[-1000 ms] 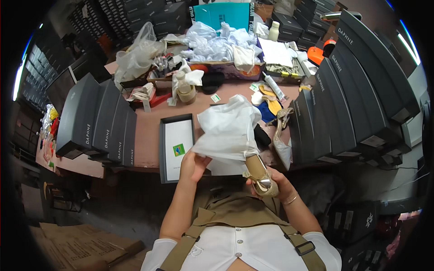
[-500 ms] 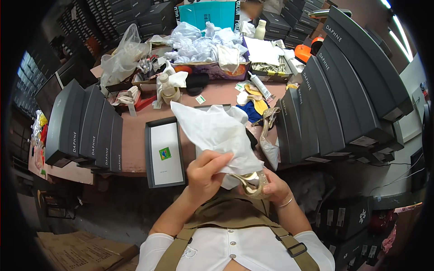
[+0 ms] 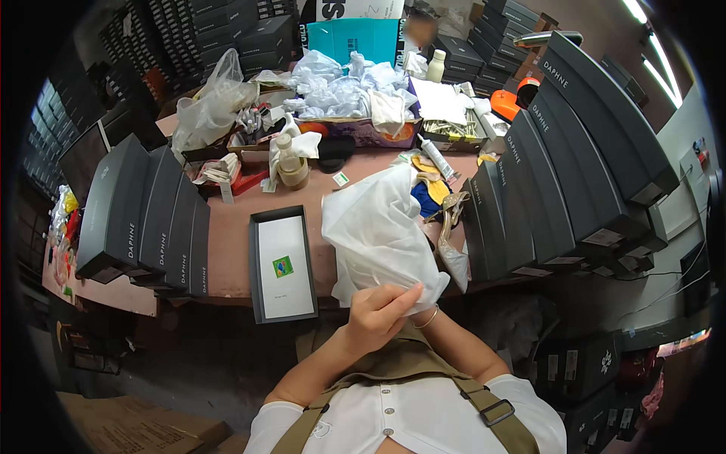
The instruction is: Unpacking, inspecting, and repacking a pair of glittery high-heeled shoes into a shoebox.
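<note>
At the tabletop's point(image 3: 227, 265) near edge, the left hand point(image 3: 380, 312) is pinching the white wrapping sheet point(image 3: 378, 227), whose folds are hiding most of the right hand point(image 3: 421, 315), grip unclear; hard tugging could tear it.

The left hand point(image 3: 378, 314) has its fingers pinched on the lower edge of a white sheet point(image 3: 378, 227), right up against the person; the right hand is tucked out of sight at that same edge, a bracelet point(image 3: 426, 319) showing at the wrist! To the left, an open box point(image 3: 278, 214) on the table point(image 3: 231, 250), green sticker point(image 3: 283, 266) inside. Over right, a gold shoe point(image 3: 455, 203) lies near upright dark boxes point(image 3: 548, 193).
</note>
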The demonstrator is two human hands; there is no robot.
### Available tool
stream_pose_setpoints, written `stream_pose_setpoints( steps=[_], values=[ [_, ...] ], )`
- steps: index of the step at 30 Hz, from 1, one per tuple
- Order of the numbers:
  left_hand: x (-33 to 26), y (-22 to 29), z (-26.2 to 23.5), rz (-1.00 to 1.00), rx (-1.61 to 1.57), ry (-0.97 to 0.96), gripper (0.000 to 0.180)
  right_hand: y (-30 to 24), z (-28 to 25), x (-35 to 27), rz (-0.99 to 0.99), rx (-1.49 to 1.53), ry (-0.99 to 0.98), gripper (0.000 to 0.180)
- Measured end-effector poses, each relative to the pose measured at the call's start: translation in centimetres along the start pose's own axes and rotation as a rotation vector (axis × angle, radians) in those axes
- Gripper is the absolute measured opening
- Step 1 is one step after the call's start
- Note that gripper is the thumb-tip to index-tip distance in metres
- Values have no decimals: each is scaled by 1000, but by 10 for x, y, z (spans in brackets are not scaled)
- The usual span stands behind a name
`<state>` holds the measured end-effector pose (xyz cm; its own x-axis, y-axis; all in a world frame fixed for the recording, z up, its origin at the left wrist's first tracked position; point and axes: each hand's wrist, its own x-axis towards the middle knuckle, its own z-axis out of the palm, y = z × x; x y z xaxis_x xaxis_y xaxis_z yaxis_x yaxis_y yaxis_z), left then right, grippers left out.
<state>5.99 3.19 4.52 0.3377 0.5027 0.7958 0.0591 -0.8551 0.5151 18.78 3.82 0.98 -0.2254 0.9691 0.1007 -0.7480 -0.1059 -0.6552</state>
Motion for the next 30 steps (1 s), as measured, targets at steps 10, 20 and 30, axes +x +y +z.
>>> stream_pose_setpoints(
  steps=[10, 20, 30],
  values=[
    [-46, 21, -5, -118, -137, -81, 44, 4, 9, 16, -46, -318, -61, 51],
    [-54, 24, -19, -90, -172, -260, 47, 15, 19, 24, -239, -837, -117, 49],
    [-57, -47, -84, -1055, -769, 960, 53, 42, 3, -26, -238, -1636, -730, 56]
  ],
)
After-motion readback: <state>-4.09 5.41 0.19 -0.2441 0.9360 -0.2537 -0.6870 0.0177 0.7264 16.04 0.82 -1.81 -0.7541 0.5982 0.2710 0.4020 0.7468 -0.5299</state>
